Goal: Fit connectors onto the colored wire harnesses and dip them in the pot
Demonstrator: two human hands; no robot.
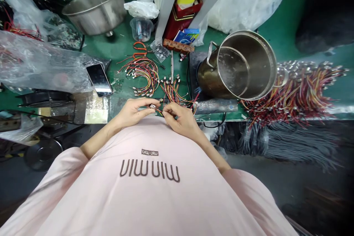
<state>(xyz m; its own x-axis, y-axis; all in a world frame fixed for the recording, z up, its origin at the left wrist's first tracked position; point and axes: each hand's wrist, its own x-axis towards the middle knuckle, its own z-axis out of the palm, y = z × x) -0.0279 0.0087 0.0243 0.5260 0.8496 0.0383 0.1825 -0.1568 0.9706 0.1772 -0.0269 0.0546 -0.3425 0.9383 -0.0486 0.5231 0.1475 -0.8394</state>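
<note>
Between my two hands, just over the table's front edge, is a small metal connector [152, 106] with thin coloured wires. My left hand [135, 111] pinches the connector between thumb and fingers. The wires behind it run into my right hand [180, 118], whose thumb and forefinger are closed on them. Beyond my fingers lies a bunch of similar wired connectors [172, 89]. Farther left, a curved bundle of red, yellow, black and white wires [146, 75] rests on the green table, its metal ends toward me.
A tall metal pot [212, 77] stands at right, beside a large heap of wired connectors [298, 96]. At left lie a phone [99, 80] and plastic bags [47, 62]. Behind are a steel basin [96, 13], a clear tub [141, 29], orange-handled scissors [139, 47] and a red tin [177, 22].
</note>
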